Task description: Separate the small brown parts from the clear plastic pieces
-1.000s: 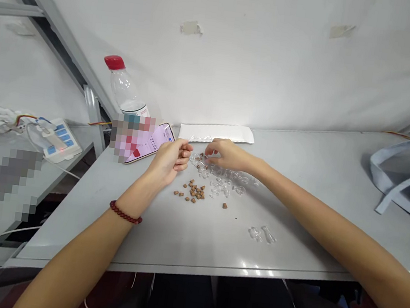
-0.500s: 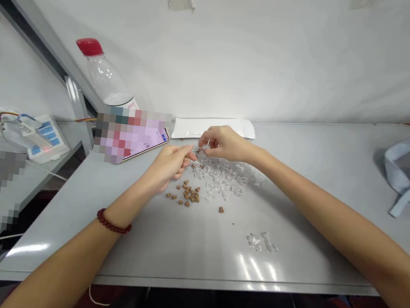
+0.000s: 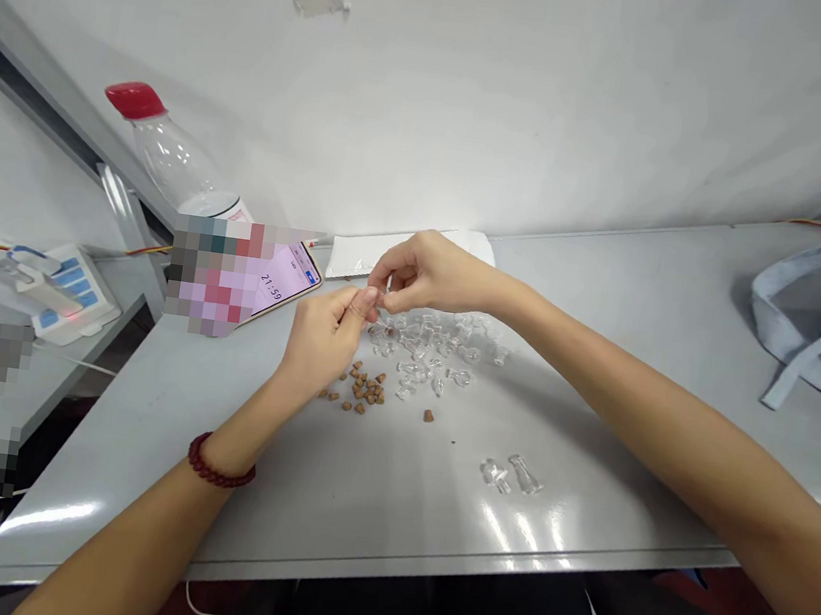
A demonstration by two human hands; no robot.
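My left hand [image 3: 327,334] and my right hand [image 3: 426,274] meet fingertip to fingertip above the desk. Both are closed in a pinch, and whatever lies between the fingers is too small and hidden to name. Just below and right of them spreads a pile of small clear glass pieces [image 3: 443,347], some bottle-shaped. Small brown cork-like pieces [image 3: 369,390] lie in a cluster below my left hand, and one brown piece [image 3: 428,416] sits apart to the right. Two clear pieces [image 3: 525,474] rest nearer the desk's front edge.
A bottle with a red cap [image 3: 135,100] and a lit phone [image 3: 285,281] are at the back left. Behind my hands lies a white flat packet [image 3: 352,258]. A power strip [image 3: 72,288] is at far left; a pale blue bag [image 3: 794,318] is at the right.
My hands have come together, with my left thumb and fingers now pressed against my right fingertips. The camera view has shifted slightly, moving the desk items left.
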